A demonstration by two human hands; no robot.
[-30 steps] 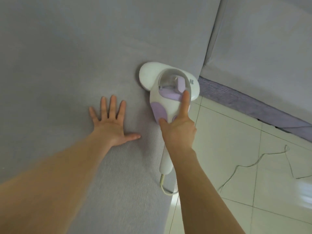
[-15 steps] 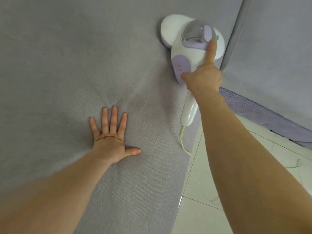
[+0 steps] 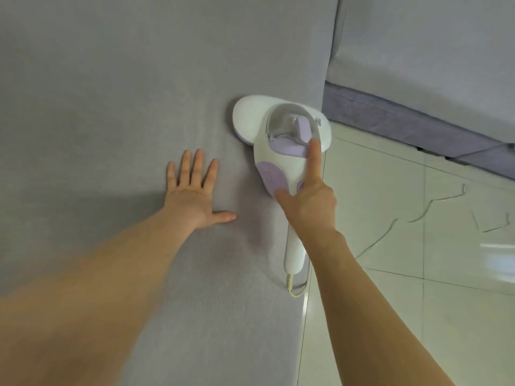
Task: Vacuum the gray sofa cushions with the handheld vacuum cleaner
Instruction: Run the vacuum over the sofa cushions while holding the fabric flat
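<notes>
The left hand [image 3: 192, 190] lies flat on the gray sofa cushion [image 3: 111, 107], palm down, its four fingers straight and pointing away, the thumb stuck out to the right. It holds nothing and presses on the fabric, with a shadow falling to its left.

The right hand [image 3: 309, 201] grips the handheld vacuum cleaner [image 3: 281, 151] at the top of its handle. The index finger runs straight along the body toward the clear dust cup, its tip touching the lilac part there, while the thumb lies on the lilac oval panel at the left side of the body. The other fingers are hidden under the handle.

The vacuum cleaner is white and lilac and sits just to the right of the left hand, apart from it. Its wide white head rests on the cushion at the cushion's right edge, the right end of the head reaching past that edge over the floor. The white handle runs back toward the near side under the right wrist, and a pale cord [image 3: 292, 288] leaves its end in a small loop at the cushion's edge.

To the right lies a pale tiled floor [image 3: 390, 302] with a thin wire [image 3: 390, 232] trailing across it. Further right and far stands another gray sofa section [image 3: 432, 51], with a darker purple band along its base.
</notes>
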